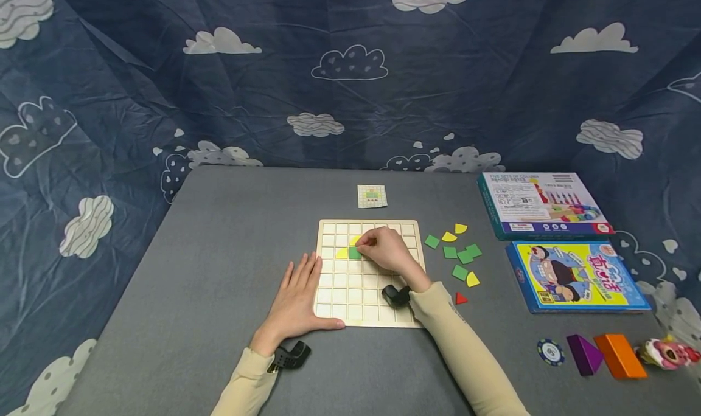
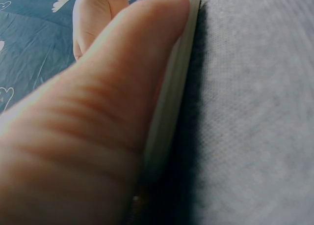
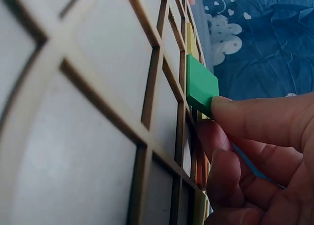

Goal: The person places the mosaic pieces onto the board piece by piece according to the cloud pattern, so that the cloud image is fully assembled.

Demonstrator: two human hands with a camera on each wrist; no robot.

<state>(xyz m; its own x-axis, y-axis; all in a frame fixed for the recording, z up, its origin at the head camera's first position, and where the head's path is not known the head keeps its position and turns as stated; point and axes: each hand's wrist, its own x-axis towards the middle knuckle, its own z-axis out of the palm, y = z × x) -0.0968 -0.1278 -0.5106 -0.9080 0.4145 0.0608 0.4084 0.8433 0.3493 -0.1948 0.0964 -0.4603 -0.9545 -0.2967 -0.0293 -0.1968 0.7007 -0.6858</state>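
A pale wooden grid board (image 1: 339,297) lies on the grey table. My right hand (image 1: 386,250) is over its upper middle, pinching a green square tile (image 3: 201,82) between thumb and finger. In the right wrist view the tile sits tilted at a grid cell. Yellow quarter-round pieces (image 1: 342,253) lie in cells beside it, partly hidden by the right hand. Flat at the board's lower left corner, my left hand (image 1: 296,299) has straight fingers along the left edge and its thumb at the front edge. The left wrist view shows mostly that thumb (image 2: 108,87) against the board's side.
Right of the board lie several loose green squares (image 1: 450,252), yellow pieces (image 1: 473,279) and a red triangle (image 1: 461,298). Behind it is a small pattern card (image 1: 372,196). Two boxes (image 1: 547,206), a chip (image 1: 550,352), purple (image 1: 585,354) and orange blocks (image 1: 620,356) and a figurine (image 1: 667,353) stand farther right.
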